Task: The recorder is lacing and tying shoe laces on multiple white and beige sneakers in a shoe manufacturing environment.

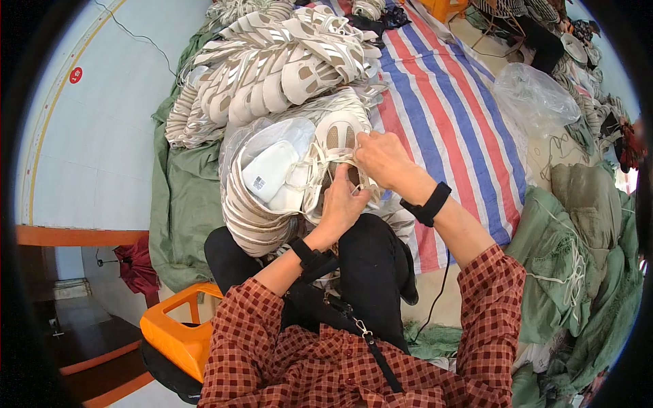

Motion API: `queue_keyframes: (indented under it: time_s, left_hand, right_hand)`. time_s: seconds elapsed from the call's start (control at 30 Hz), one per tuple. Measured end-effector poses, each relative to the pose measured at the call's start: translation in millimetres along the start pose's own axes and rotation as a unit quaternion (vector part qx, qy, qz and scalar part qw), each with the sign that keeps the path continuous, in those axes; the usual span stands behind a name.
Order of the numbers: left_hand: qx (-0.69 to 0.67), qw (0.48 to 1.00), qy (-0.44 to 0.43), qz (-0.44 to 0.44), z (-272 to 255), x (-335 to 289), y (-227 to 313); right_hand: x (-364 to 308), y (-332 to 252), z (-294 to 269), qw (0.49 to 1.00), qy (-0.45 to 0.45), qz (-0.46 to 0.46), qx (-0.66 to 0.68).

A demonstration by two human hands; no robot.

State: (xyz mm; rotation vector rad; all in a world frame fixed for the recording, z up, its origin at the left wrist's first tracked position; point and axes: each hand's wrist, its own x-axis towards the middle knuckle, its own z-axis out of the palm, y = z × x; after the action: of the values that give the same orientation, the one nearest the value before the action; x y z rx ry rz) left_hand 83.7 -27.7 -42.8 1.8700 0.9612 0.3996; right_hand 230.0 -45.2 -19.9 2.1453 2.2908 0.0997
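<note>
A beige and white shoe upper [338, 132] with brown mesh panels lies in front of me, its toe pointing away. Cream shoelaces [314, 162] hang loosely over its left side. My left hand [340, 202] is closed around the near part of the upper, thumb and forefinger at the lacing. My right hand [384, 160] curls in a pinch over the upper's right side, where a lace runs to its fingers. The exact fingertip contact is partly hidden. Left of the upper, white shoe-shaped pieces [265, 175] sit within a curved stack of uppers [255, 221].
A large pile of similar uppers [272, 75] rises beyond my hands. To the right spreads a striped red, white and blue sheet [442, 122], with a clear plastic bag [537, 95] past it. Green sacks [551, 258] lie far right. An orange stool [178, 330] stands at lower left.
</note>
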Motion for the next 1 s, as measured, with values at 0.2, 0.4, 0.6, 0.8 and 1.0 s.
queue_keyframes:
  time_s: [0.2, 0.4, 0.6, 0.8, 1.0]
  left_hand:
    - [-0.065, 0.997, -0.029, -0.033, -1.1, 0.3, -4.3]
    - [-0.182, 0.982, -0.034, -0.049, -0.6, 6.8, -16.6]
    - [-0.090, 0.995, 0.033, -0.039, 18.7, 23.7, -32.7]
    - [0.090, 0.996, 0.025, -0.004, 4.3, 20.8, -2.8]
    - [-0.199, 0.934, -0.273, -0.117, -80.8, -82.2, 27.0]
  right_hand:
    - [-2.7, 14.1, 35.6, 0.979, 0.142, 0.012, 0.145]
    - [-7.2, 7.8, 58.0, 0.715, 0.086, 0.260, 0.643]
    - [-9.3, 4.1, 64.0, 0.673, 0.094, 0.271, 0.682]
    - [-48.4, 2.2, 29.9, 0.658, 0.135, 0.296, 0.679]
    - [-93.5, -36.5, -0.3, 0.808, 0.145, 0.097, 0.563]
